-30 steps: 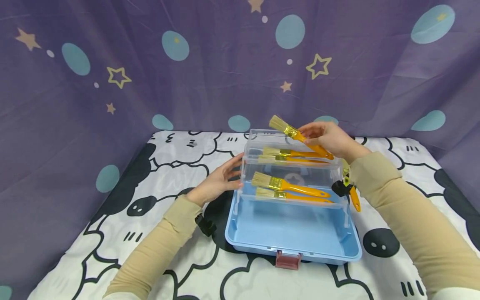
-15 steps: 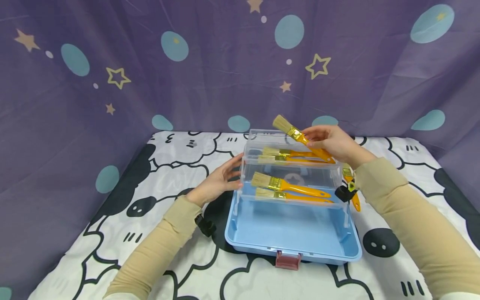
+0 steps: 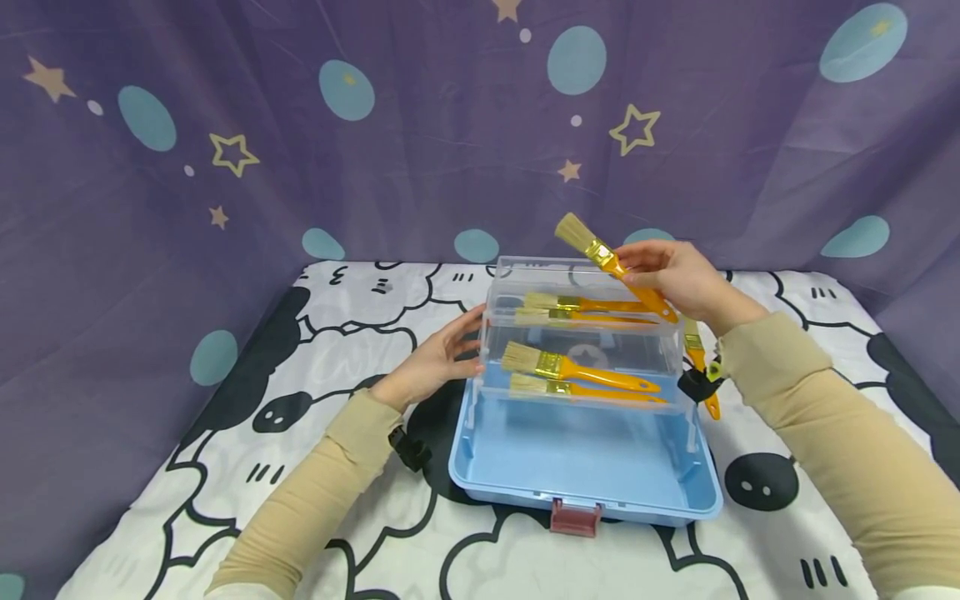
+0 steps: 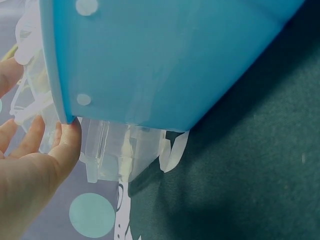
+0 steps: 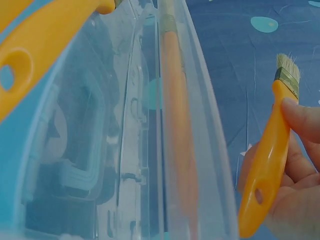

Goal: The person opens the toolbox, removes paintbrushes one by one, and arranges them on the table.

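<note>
My right hand [image 3: 678, 279] pinches a paintbrush [image 3: 600, 252] by its orange handle, bristles up and to the left, above the back of an opened blue box [image 3: 577, 458]. In the right wrist view, the thumb lies near the metal band of this paintbrush [image 5: 267, 155]. Two paintbrushes [image 3: 611, 379] lie in the lower clear tray, and two more paintbrushes [image 3: 551, 301] are in the upper clear tray. My left hand [image 3: 431, 367] is at the box's left side, fingers spread. In the left wrist view its thumb [image 4: 70, 142] touches the blue rim.
Another paintbrush [image 3: 693, 343] lies on the patterned cloth right of the box, partly hidden by the right wrist's camera. A reddish clasp [image 3: 575, 518] hangs at the box front. Behind the table hangs a purple curtain [image 3: 420, 167].
My right hand has moved slightly right, then up, with the paintbrush held. The left hand and the box stay in place.
</note>
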Demonstrator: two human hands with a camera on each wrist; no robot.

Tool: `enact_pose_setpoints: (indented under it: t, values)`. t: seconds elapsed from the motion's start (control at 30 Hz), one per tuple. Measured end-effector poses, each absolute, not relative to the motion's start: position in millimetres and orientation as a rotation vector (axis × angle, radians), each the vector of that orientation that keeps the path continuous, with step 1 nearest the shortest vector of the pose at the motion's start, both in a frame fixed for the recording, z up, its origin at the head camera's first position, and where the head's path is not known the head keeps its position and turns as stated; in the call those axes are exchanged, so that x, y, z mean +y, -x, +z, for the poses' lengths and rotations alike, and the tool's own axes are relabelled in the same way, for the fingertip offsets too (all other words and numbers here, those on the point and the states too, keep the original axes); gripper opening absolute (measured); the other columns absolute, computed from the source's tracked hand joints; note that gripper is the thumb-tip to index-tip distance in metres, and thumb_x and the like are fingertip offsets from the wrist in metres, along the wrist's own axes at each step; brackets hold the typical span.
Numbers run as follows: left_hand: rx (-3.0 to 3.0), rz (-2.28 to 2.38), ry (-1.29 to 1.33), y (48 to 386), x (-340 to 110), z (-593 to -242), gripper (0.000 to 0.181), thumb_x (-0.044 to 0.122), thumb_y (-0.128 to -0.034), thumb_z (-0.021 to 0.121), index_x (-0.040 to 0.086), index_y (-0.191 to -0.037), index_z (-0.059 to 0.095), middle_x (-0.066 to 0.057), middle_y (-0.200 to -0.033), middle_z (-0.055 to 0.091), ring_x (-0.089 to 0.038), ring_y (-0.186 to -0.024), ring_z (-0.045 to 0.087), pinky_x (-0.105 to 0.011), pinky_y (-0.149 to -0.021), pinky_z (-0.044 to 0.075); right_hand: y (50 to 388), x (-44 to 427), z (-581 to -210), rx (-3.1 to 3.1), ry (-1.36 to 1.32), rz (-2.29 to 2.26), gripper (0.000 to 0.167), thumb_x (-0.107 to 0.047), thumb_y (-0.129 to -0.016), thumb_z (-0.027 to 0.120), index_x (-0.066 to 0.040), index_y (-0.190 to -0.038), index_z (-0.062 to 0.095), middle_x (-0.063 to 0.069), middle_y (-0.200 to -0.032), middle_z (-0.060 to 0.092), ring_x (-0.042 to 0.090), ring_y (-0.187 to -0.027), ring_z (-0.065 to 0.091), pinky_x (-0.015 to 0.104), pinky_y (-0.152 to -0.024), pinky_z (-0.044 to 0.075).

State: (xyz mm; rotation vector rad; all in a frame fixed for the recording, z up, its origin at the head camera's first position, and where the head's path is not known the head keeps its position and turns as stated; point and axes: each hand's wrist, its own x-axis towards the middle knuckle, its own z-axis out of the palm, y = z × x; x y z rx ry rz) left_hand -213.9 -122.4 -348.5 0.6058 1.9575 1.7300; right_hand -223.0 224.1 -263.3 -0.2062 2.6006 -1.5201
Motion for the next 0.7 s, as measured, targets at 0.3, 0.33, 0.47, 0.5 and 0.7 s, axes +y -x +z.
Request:
enact_pose_setpoints:
  t: [0.3, 0.33, 0.47, 0.5, 0.7]
  values:
    - [1.955, 1.727, -0.610, 214.9, -122.8, -348.6, 0.089, -0.004, -0.0867, 0.064, 0.024, -0.154, 0.013, -0.009, -0.156, 0.018, -0.034, -0.139, 0.028, -0.046, -0.110, 0.036, 220.2, 227.5, -257.7, 2.562, 0.152, -1.704, 0.042, -0.014, -0.094, 0.059, -0.008, -0.135, 0.050, -0.021, -0.095, 0.060, 0.003, -0.095, 0.055, 0.016, -0.070, 0.048]
    - [1.955, 1.727, -0.611, 215.0, -122.9, -348.4, 0.089, -0.004, -0.0867, 0.064, 0.024, -0.154, 0.013, -0.009, -0.156, 0.018, -0.034, -0.139, 0.028, -0.046, -0.110, 0.036, 220.2, 227.5, -257.7, 2.558, 0.147, -1.727, 0.042, -0.013, -0.094, 0.058, -0.007, -0.135, 0.049, -0.022, -0.094, 0.060, 0.003, -0.094, 0.056, 0.015, -0.073, 0.049]
    - [1.951, 1.735, -0.615, 214.6, -122.7, -348.0, 0.088, -0.005, -0.0870, 0.063, 0.023, -0.154, 0.013, -0.009, -0.155, 0.020, -0.034, -0.138, 0.029, -0.047, -0.109, 0.036, 219.9, 227.1, -258.4, 2.506, 0.120, -1.865, 0.043, -0.010, -0.094, 0.057, -0.007, -0.136, 0.048, -0.020, -0.093, 0.059, 0.004, -0.092, 0.058, 0.016, -0.076, 0.051]
    - [1.949, 1.736, -0.619, 214.4, -122.6, -348.2, 0.088, -0.006, -0.0870, 0.062, 0.023, -0.154, 0.013, -0.010, -0.155, 0.020, -0.035, -0.138, 0.029, -0.048, -0.109, 0.036, 219.7, 227.2, -258.6, 2.489, 0.107, -1.905, 0.042, -0.010, -0.094, 0.058, -0.008, -0.135, 0.049, -0.020, -0.092, 0.060, 0.004, -0.092, 0.058, 0.017, -0.075, 0.051]
    - [1.942, 1.739, -0.637, 213.8, -122.8, -350.1, 0.088, -0.010, -0.0866, 0.059, 0.019, -0.154, 0.010, -0.013, -0.157, 0.016, -0.037, -0.139, 0.026, -0.047, -0.111, 0.034, 217.6, 230.7, -259.4, 2.381, 0.070, -2.072, 0.035, -0.009, -0.092, 0.060, -0.019, -0.126, 0.057, -0.019, -0.090, 0.061, 0.005, -0.090, 0.058, 0.020, -0.073, 0.049]
